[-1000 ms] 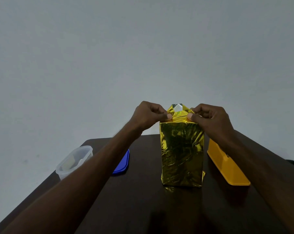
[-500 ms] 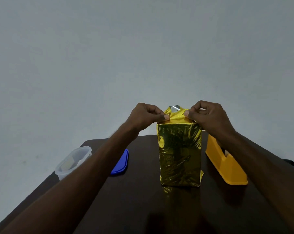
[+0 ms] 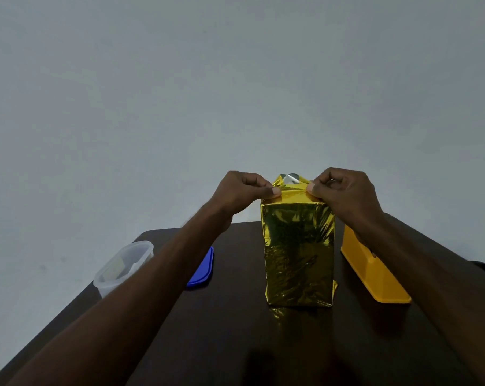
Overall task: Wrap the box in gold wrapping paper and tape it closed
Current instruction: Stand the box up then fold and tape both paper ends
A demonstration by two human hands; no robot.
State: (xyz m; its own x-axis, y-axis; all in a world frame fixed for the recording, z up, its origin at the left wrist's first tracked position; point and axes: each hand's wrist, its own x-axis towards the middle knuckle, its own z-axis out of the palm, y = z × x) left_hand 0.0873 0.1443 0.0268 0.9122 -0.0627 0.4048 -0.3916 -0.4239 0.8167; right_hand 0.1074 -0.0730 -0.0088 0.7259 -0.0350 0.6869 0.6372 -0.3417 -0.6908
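box upright, centre | left hand, right hand pinch gold wrapping paper flap | flap pressed lower than 1 second ago; untaped

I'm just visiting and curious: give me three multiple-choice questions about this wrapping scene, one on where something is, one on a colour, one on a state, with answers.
1. Where is the yellow tape dispenser?
A. Right of the gold-wrapped box
B. Left of it
C. On top of it

2. What colour is the flat lid lying on the table?
A. Red
B. Blue
C. Green

3. How is the top of the wrapping?
A. Taped flat
C. Torn off
B. Unsealed, pinched by both hands

Answers:
1 A: the dispenser stands under the right forearm, beside the box.
2 B: the lid beside the clear container is blue.
3 B: the left hand and right hand pinch the upright folds.
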